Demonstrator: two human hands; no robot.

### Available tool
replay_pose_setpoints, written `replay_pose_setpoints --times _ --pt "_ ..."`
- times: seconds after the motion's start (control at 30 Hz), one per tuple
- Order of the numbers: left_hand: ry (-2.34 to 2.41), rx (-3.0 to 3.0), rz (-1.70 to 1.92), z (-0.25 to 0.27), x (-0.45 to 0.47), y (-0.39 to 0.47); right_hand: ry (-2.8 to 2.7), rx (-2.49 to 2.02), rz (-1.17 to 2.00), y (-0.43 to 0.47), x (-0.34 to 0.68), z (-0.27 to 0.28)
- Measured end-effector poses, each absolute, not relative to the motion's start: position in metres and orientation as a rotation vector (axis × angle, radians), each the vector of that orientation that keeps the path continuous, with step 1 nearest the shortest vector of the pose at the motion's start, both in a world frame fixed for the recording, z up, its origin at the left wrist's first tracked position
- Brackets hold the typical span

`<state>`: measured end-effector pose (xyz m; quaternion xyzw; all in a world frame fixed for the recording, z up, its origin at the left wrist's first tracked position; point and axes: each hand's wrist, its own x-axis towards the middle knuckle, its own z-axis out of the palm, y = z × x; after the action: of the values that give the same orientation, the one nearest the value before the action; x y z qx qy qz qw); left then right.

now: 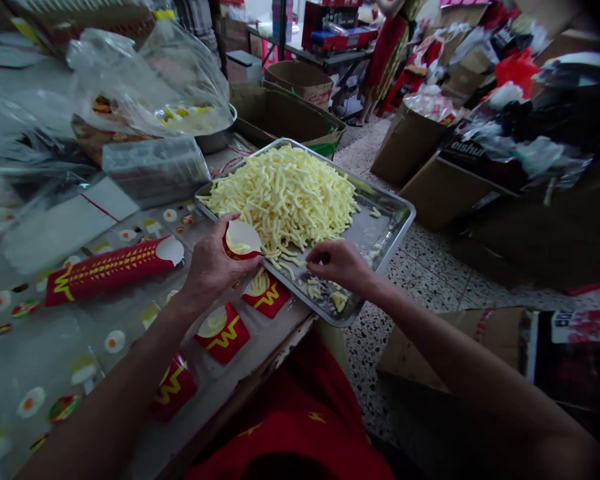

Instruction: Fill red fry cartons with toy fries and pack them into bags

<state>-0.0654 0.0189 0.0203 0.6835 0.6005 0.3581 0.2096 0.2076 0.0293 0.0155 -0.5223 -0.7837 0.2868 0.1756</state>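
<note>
My left hand [215,267] is wrapped round a red and white French fry carton [243,239], its open mouth facing up and a few pale yellow sticks inside. Beside it, a metal tray [387,233] bears a big heap of pale yellow French fry-like sticks [285,193]. Over the tray's near side is my right hand [340,263], its fingers pinched close to some loose sticks; what they hold, if anything, is hidden. More red cartons with a yellow zigzag, such as a filled carton [225,335], lie on the table just below my left hand.
A nested stack of flat red cartons [113,270] lies at the left on the patterned table cover [115,360]. Clear plastic packaging [155,167] stands behind it. Cardboard boxes [290,113] sit beyond the tray, bagged boxes [480,153] at right. A person [387,60] stands far back.
</note>
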Motion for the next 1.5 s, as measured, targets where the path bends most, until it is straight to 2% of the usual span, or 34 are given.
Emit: replay_pose_setpoints --times 0.2,0.3,0.4,0.5,0.63,0.7,0.87,1.1,1.2,1.27,1.33,1.5 --pt "1.661 1.963 0.964 0.029 -0.073 0.017 -2.371 -1.642 0.687 0.047 0.167 0.004" --pt "1.653 1.969 0.887 0.035 -0.069 0.015 -2.472 -1.709 0.518 0.044 0.16 0.005" --pt "1.612 2.055 0.77 0.038 -0.062 0.015 -2.478 -1.823 0.489 0.039 0.157 0.006" --pt "1.604 2.145 0.646 0.036 -0.059 0.013 -2.347 -1.883 0.544 0.034 0.162 0.005" --pt "1.619 2.143 0.57 0.032 -0.056 0.007 -1.972 -1.755 0.894 0.025 0.164 0.017" --pt "1.647 2.138 0.577 0.032 -0.05 0.003 -1.944 -1.644 0.887 0.022 0.154 0.031" --pt "1.819 2.109 0.734 0.03 -0.034 -0.008 -2.265 -1.664 0.436 0.013 0.104 0.061" --pt "1.871 1.964 0.949 0.007 -0.064 -0.04 -2.442 -1.185 0.426 -0.026 0.07 0.047" --pt "1.803 1.879 0.987 -0.001 -0.073 -0.047 -2.273 -1.129 0.651 -0.024 0.082 0.031" --pt "1.728 1.848 1.012 -0.003 -0.072 -0.045 -2.021 -1.176 0.821 -0.011 0.104 0.021" --pt "1.676 1.811 1.044 -0.001 -0.067 -0.04 -1.833 -1.32 0.852 0.008 0.13 0.013" --pt "1.645 1.735 1.071 0.005 -0.062 -0.026 -2.01 -1.668 0.446 0.053 0.153 0.004"
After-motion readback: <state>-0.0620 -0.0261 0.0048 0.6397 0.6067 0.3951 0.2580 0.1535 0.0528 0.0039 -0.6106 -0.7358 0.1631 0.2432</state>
